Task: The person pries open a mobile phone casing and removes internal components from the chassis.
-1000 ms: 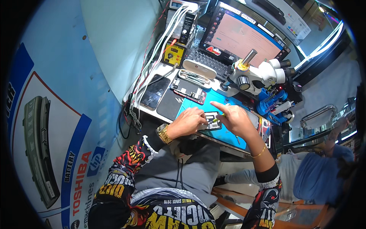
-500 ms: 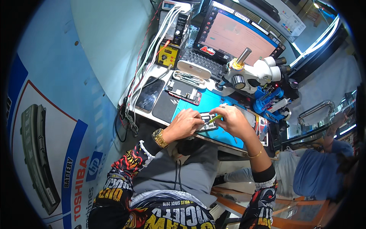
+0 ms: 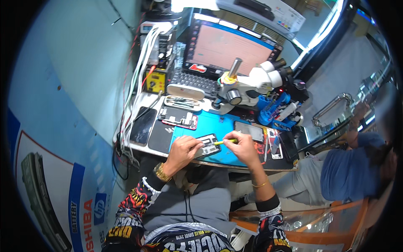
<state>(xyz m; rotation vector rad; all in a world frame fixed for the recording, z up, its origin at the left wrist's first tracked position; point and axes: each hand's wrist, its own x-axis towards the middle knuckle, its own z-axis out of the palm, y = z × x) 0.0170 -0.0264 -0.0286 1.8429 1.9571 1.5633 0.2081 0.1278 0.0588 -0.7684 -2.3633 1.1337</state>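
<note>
left hand (image 3: 183, 152) at phone part's (image 3: 208, 148) near edge, grip unclear | right hand (image 3: 240, 147) pinches yellow tool (image 3: 221, 143), tip indistinct | blue mat (image 3: 210, 123) spreads beyond both hands

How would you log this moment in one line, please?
left hand: at phone frame | right hand: holds yellow tool | beneath: blue mat

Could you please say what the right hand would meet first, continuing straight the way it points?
Likely the opened phone under the yellow-handled tool in the right hand, then the left hand; depth is unclear.
</note>
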